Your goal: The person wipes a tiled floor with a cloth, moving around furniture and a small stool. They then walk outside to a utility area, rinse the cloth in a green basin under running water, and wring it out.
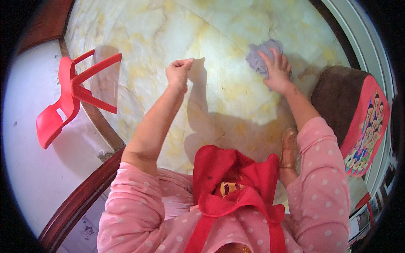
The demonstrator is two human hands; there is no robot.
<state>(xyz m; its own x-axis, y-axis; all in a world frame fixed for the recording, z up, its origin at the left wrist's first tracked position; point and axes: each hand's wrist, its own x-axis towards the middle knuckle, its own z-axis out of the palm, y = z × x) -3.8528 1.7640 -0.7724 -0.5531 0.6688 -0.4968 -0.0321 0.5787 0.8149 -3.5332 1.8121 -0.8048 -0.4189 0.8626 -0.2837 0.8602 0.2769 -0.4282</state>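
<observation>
My right hand [279, 71] lies over a crumpled grey-purple cloth [257, 60] on the marble-patterned floor [227, 28], its fingers spread across the cloth's right side. To the left of it, my left hand [177, 74] is raised above the floor with the fingers curled in and the thumb against them. I see nothing held in it, though the inside of the fist is hidden. A few small dark specks dot the floor between my hands.
A red plastic child's chair [68, 91] lies tipped against the white wall [25, 95] at left. On the right is a dark brown padded seat or stool [340, 91] with a pink cartoon-printed side. Dark wooden trim [85, 196] runs at lower left. My red apron [215, 170] hangs before me.
</observation>
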